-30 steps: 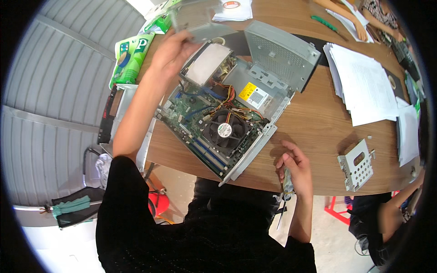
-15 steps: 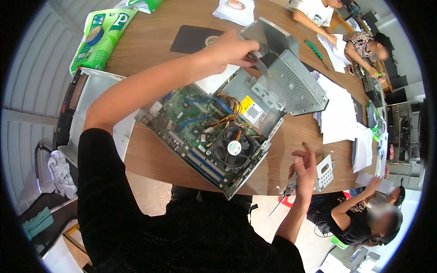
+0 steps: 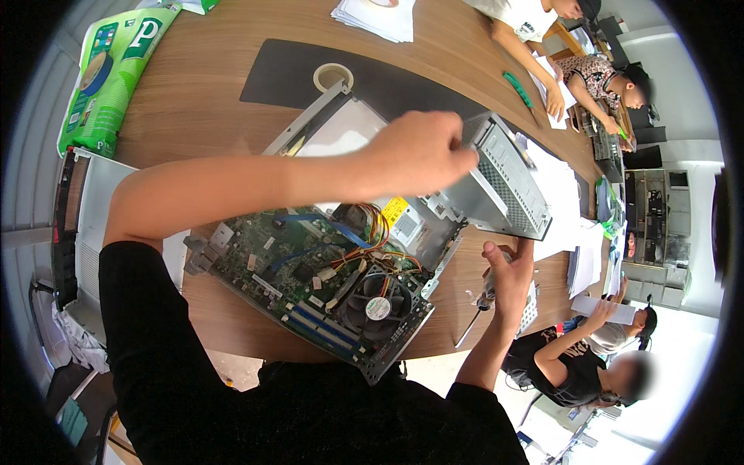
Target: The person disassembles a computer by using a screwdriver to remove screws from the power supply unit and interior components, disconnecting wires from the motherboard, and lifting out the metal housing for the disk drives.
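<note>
My left hand (image 3: 434,151) reaches across an opened desktop computer case (image 3: 434,298) and is closed on a perforated metal bracket (image 3: 508,186), tilted up at the case's right side. Under the bracket's lower corner, my right hand (image 3: 509,287) holds a screwdriver (image 3: 468,328) in its palm, the shaft pointing down and left. Some of the right fingers pass behind the bracket and are hidden. Inside the case lie a green circuit board (image 3: 256,252), a black cooling fan (image 3: 380,308), coloured cables (image 3: 380,225) and a silver box with a yellow label (image 3: 403,221).
A tape roll (image 3: 333,77) lies on a dark mat (image 3: 279,74) beyond the case. Paper stacks (image 3: 562,221) are at the right, a green bag (image 3: 116,77) at far left above a case cover (image 3: 101,194). A green cutter (image 3: 517,89) lies near people at work (image 3: 535,23).
The metal bracket has swung to the right and nearer, with my left hand on it. My right hand, screwdriver still held, has come up to the bracket's lower corner. The view has shifted.
</note>
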Demonstrator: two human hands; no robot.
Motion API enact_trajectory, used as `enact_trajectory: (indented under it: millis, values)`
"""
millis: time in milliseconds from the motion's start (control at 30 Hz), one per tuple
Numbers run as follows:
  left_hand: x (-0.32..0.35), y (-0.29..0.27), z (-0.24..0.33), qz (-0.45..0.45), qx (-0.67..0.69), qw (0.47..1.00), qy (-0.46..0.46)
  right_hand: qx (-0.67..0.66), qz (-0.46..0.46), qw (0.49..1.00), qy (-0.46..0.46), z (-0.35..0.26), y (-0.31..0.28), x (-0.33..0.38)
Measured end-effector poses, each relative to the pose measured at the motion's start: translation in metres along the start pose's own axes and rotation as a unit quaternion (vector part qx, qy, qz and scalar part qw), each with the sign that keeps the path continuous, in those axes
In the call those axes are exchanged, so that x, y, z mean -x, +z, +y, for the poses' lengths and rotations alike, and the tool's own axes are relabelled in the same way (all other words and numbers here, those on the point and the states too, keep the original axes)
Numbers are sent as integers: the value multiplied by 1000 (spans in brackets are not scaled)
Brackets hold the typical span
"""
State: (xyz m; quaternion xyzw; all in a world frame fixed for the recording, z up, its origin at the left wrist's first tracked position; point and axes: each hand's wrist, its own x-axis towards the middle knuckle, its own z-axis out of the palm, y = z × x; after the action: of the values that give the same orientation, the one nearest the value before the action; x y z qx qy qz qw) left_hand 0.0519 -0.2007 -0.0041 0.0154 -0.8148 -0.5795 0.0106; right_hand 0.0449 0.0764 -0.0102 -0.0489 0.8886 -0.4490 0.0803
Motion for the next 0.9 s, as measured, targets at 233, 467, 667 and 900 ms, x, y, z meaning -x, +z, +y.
enact_trajectory:
  millis: [233, 467, 667, 900]
  values:
    - [-1, -6, -36, -86, -86, 988, 96, 70, 38, 993, -85, 17, 3, -9]
    - [-51, -12, -55, -83, -173, 940, 282, 126, 84, 985, -84, 12, 18, -7]
    - [-55, -20, -45, -159, -138, 954, 212, 79, 53, 994, -60, 25, 12, -9]
    - [-52, -66, -24, -70, -70, 974, 205, 83, -15, 996, -42, 34, 3, 1]
